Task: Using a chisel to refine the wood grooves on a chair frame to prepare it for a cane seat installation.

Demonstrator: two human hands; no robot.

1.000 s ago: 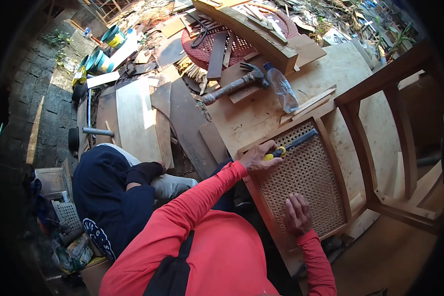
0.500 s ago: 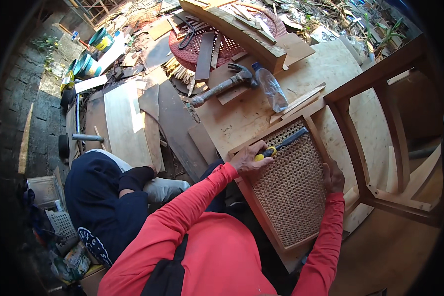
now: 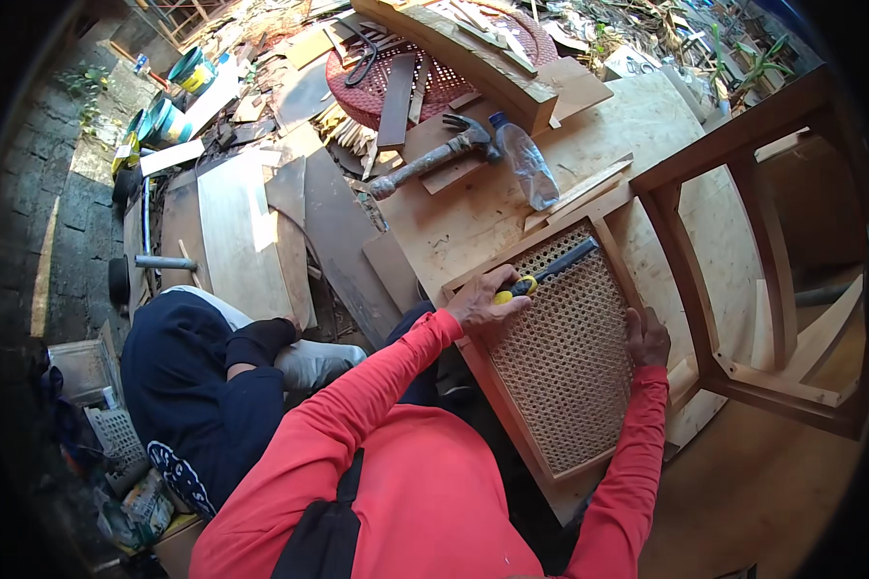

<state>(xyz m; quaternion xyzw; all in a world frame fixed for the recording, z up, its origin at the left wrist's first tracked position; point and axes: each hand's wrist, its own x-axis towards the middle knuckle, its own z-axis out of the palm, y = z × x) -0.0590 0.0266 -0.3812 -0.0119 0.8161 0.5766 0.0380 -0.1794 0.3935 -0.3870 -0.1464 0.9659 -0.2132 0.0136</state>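
My left hand [image 3: 485,301] holds a chisel [image 3: 562,264] by its yellow-and-black handle. The chisel's dark flat blade lies over the far part of a woven cane panel [image 3: 562,372], pointing up and right. Around the cane runs a reddish-brown wooden frame [image 3: 500,407]. My right hand [image 3: 648,338] grips the frame's right rail, with the thumb on the cane side and the other fingers partly hidden behind the rail. Joined or set against the frame on the right is a curved wooden slatted piece [image 3: 697,280], like part of a chair.
A pale plywood tabletop [image 3: 444,236] carries a claw hammer [image 3: 434,164], a plastic bottle [image 3: 528,164] and a thick wooden beam [image 3: 473,68]. Beyond stands a red woven round piece [image 3: 352,92]. A person in dark clothes [image 3: 188,376] sits close on my left beside loose boards [image 3: 237,227].
The whole view has shifted slightly. My left hand and the chisel have moved a little toward the panel's far edge; both hands keep their holds.
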